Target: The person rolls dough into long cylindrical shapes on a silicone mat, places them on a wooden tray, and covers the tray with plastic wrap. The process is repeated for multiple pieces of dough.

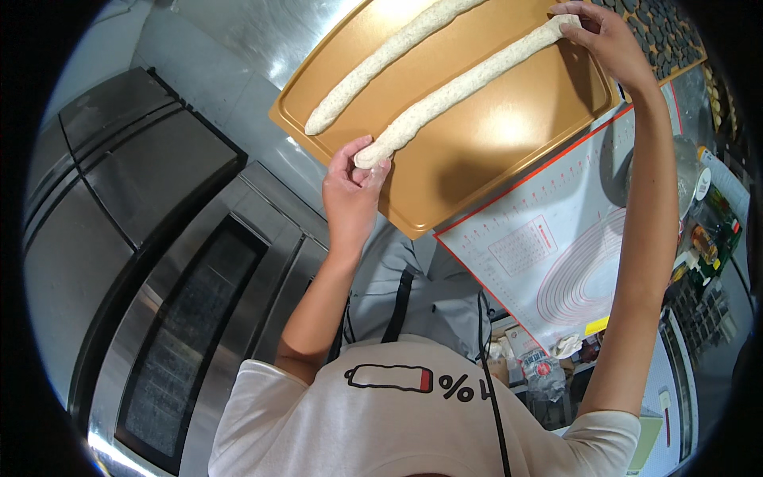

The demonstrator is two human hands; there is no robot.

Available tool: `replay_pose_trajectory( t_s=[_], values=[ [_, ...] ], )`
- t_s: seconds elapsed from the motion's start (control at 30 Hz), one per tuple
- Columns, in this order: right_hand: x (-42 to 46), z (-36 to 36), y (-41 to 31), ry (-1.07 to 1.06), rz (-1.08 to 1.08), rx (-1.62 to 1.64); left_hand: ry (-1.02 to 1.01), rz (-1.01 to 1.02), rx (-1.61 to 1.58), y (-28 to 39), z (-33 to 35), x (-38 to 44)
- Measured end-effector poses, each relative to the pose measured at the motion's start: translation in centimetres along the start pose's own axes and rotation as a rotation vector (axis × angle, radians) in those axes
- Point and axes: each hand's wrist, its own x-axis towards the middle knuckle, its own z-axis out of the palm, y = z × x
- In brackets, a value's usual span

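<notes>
A long floured rope of dough (465, 84) stretches across a gold baking tray (501, 143). Its near left end is between the thumb and fingers of my left hand (354, 185). At the far right end, my right hand (605, 42) grips the tip the same way, by the tray's right edge. Whether the rope's middle rests on the tray or hangs just over it, I cannot tell. A second dough rope (381, 65) lies farther back on the tray, roughly parallel, its far end cut off by the picture's top edge.
Right of the tray, a white pastry mat (518, 238) with red markings covers the worktop. A clear bowl (685, 173) stands behind my right forearm, near bottles and packets (709, 238). A steel oven with a dark glass door (191, 334) is at left. Dark pebble-patterned matting (658, 36) lies top right.
</notes>
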Motion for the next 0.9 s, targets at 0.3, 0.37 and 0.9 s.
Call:
replay_pose_trajectory(
  t_s=[0.3,0.37,0.9],
  values=[
    [-1.1,1.3,0.5,0.132,-0.131,-0.179,0.162,0.479,0.959,-0.2,-1.7,-1.0],
    [-1.4,1.1,0.2,0.111,-0.242,-0.349,0.178,0.544,1.015,-0.1,-1.6,-0.9],
    [-2.0,1.4,1.0,0.252,-0.416,-0.654,-0.014,0.571,1.009,-0.1,-3.5,-0.2]
  ],
)
